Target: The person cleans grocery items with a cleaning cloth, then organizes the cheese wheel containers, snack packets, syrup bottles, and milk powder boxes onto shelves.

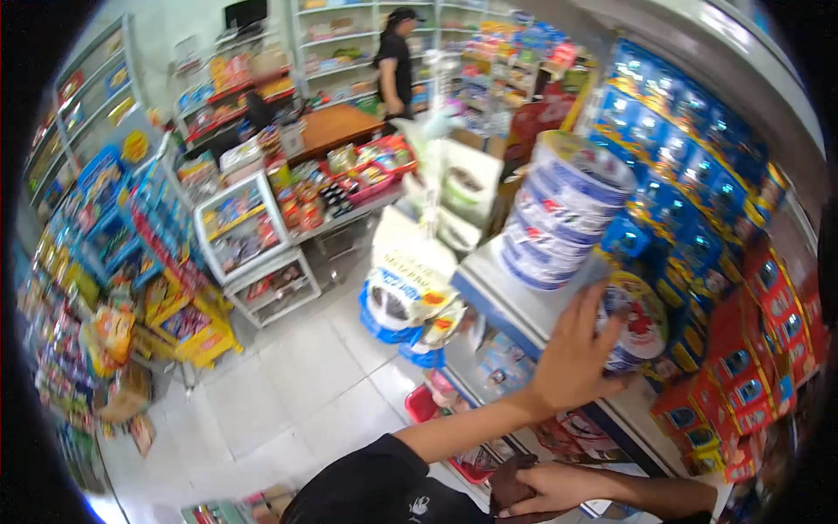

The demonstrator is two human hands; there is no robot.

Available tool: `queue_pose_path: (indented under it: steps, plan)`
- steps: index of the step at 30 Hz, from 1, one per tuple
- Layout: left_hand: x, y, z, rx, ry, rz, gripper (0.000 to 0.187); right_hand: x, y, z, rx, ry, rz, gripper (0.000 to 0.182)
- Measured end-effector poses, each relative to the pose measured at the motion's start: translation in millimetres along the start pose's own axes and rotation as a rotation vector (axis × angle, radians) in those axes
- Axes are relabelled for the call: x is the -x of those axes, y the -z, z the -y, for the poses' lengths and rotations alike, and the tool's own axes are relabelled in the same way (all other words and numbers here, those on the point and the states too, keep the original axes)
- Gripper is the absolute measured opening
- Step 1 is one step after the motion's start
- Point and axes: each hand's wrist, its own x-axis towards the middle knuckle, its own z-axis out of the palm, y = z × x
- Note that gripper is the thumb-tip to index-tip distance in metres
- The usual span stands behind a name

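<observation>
My left hand (572, 362) reaches up to the shelf, its fingers spread around a round tub (635, 319) with a blue-and-white side and a red picture on its lid. The tub is tipped, with its lid facing me. Just behind it rises a stack of similar white and blue tubs (559, 218) on the grey shelf top (493, 279). Low in front of my body, my right hand (546, 491) is closed on a dark brown, cloth-like thing (511, 480), partly hidden by the fingers.
Rows of blue packs (672, 166) and red boxes (742, 358) stand at the right. White and blue bags (410, 284) hang off the shelf end. Farther away are a glass display case (240, 227), a wooden counter (336, 127) and a person in black (395, 65). Tiled floor (297, 375) lies left.
</observation>
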Motion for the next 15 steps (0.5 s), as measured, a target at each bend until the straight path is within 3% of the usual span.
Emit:
queue_pose_path:
  steps: [2,6,7,10,11,14,15]
  plan:
    - [1,-1,0,0.018,0.041,-0.067,0.068,-2,-4,-3,0.159,0.084,-0.068,0.059]
    - [-5,4,3,0.137,0.091,0.004,0.065,-2,0,-13,0.106,0.087,-0.057,0.055]
    - [-5,4,6,0.21,0.126,0.024,0.063,-2,-1,-13,0.096,0.172,-0.164,0.054]
    - [1,7,11,0.236,-0.163,-0.229,0.061,-4,-3,-20,-0.017,0.158,-0.247,0.052]
    - [4,12,9,0.293,-0.19,-0.289,0.062,-3,3,-22,0.082,0.067,-0.083,0.041]
    - [22,45,-5,0.451,-0.242,-0.435,0.062,-7,-2,-13,-0.13,0.135,-0.382,0.048]
    - [29,57,-11,0.512,-0.245,-0.463,0.062,-13,-11,-43,-0.092,-0.002,-0.447,0.058]
